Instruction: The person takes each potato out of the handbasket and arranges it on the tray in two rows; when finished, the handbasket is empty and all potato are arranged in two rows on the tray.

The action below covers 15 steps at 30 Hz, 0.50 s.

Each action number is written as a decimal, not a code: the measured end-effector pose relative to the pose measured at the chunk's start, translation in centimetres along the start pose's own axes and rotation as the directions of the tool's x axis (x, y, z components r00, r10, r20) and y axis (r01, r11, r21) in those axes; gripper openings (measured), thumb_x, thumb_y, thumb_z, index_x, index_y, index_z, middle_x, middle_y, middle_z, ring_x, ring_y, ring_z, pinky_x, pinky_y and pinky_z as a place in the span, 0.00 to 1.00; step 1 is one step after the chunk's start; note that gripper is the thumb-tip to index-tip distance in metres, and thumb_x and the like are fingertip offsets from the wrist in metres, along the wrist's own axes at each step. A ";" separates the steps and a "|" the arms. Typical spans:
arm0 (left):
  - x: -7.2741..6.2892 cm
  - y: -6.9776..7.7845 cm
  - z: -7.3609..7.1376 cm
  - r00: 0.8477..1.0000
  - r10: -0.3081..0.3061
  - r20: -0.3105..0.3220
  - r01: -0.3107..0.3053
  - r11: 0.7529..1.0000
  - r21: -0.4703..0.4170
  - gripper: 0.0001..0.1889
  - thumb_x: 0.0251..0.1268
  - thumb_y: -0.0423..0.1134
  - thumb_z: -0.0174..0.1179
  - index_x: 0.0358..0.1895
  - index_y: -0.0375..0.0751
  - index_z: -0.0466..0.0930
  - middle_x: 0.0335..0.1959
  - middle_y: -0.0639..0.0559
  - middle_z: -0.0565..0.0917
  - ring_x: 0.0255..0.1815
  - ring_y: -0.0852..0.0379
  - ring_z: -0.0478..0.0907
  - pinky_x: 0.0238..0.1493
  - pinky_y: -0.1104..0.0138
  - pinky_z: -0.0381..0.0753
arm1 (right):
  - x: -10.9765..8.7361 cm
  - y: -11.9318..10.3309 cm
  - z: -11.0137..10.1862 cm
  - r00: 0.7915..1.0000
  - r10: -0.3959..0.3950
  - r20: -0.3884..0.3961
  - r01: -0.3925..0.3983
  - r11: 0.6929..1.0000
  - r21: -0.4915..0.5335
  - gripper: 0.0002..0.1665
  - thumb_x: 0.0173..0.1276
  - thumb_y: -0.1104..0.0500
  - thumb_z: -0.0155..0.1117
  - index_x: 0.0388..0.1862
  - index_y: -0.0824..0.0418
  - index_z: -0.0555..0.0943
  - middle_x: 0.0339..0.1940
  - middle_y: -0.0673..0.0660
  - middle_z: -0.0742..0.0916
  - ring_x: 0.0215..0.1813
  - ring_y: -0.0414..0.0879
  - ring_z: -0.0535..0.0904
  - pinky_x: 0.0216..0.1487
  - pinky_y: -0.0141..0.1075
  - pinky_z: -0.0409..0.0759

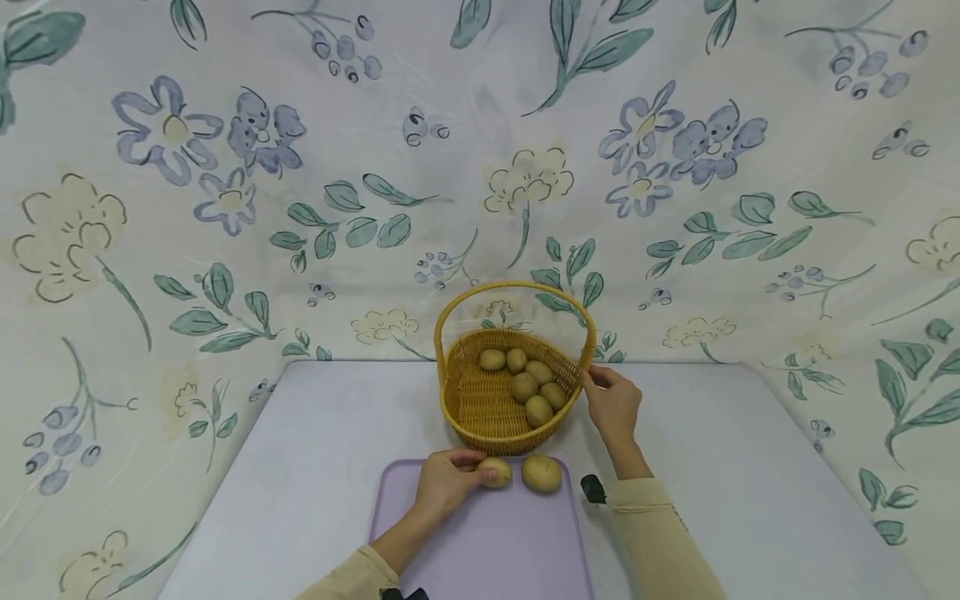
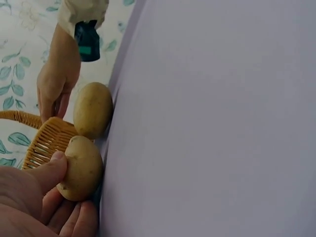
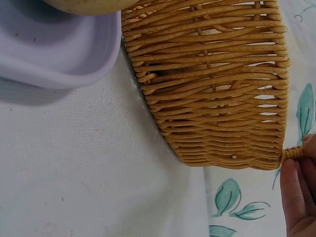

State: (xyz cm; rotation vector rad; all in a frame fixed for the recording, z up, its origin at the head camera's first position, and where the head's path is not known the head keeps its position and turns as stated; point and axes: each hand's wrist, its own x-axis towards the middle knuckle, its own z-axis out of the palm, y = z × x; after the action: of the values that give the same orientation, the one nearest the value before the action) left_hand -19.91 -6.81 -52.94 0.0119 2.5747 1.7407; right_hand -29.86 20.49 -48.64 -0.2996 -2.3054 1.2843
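My left hand (image 1: 447, 482) grips a yellow potato (image 2: 83, 170) between thumb and fingers, at the far edge of a lilac tray (image 1: 495, 550). Just right of it a second potato (image 1: 542, 473) lies on the tray. Behind the tray stands a wicker basket (image 1: 480, 442) with a tall hoop handle (image 1: 517, 285). Several smaller brown roundish pieces (image 1: 524, 387), potatoes or kiwis, lie mostly in its right half. My right hand (image 1: 613, 406) pinches the handle's base at the basket's right side. In the right wrist view, the thumb and fingers (image 3: 292, 190) hold that wicker handle.
The tray and basket are on a white table (image 1: 300, 467). A floral-patterned backdrop (image 1: 360, 275) rises right behind the basket. A small black device (image 1: 592, 489) sits at the right sleeve's cuff.
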 end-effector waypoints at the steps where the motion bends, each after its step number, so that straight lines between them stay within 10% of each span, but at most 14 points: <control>1: 0.0 0.0 0.0 1.000 -0.001 0.002 0.001 1.000 -0.001 0.18 0.50 0.40 0.80 0.44 0.35 0.90 0.42 0.41 0.92 0.42 0.51 0.91 0.40 0.70 0.88 | 0.0 0.0 0.0 1.000 -0.001 -0.002 0.001 1.000 0.002 0.13 0.69 0.56 0.71 0.44 0.65 0.90 0.40 0.64 0.92 0.43 0.57 0.90 0.39 0.37 0.86; 15: -0.2 0.0 -0.3 1.000 0.009 0.027 -0.007 0.998 -0.058 0.19 0.52 0.35 0.78 0.47 0.30 0.88 0.44 0.36 0.90 0.46 0.44 0.90 0.43 0.67 0.89 | 0.0 0.0 0.1 1.000 -0.004 -0.008 0.004 1.000 -0.007 0.13 0.69 0.56 0.71 0.43 0.65 0.91 0.40 0.64 0.92 0.43 0.57 0.90 0.33 0.25 0.80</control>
State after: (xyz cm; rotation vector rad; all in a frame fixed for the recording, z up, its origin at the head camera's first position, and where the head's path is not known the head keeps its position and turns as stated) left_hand -19.71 -7.11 -52.81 0.0443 2.5077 1.8048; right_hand -29.90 20.45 -48.65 -0.3019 -2.3025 1.2714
